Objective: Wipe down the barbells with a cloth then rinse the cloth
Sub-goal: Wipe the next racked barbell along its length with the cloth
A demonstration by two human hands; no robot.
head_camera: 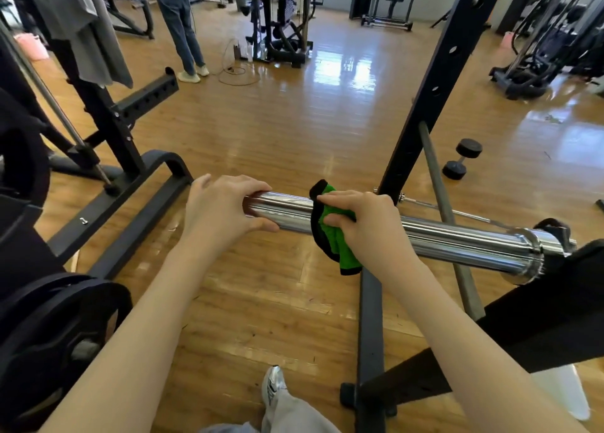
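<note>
Both hands sit on one chrome barbell sleeve [441,236] that crosses the middle of my view, running from 9 o'clock toward 4 o'clock. My left hand [222,210] is curled around the sleeve's free end, fingers over the top and thumb beneath. My right hand [362,223] is just beside it, toward 3 o'clock, gripping one green cloth [330,233] with a black border, which is wrapped over the sleeve and hangs below it. I count one black rack upright [434,82] with holes rising toward 1 o'clock behind the sleeve, and its base bar [369,334] running along the wooden floor [261,131] toward 6 o'clock. One stack of black weight plates [55,334] fills 8 o'clock. One black dumbbell [462,159] lies on the floor at 2 o'clock, well apart from the rack. One person in jeans [179,24] stands at 11 o'clock, far back. One silver shoe [274,387] of mine shows at 6 o'clock.
</note>
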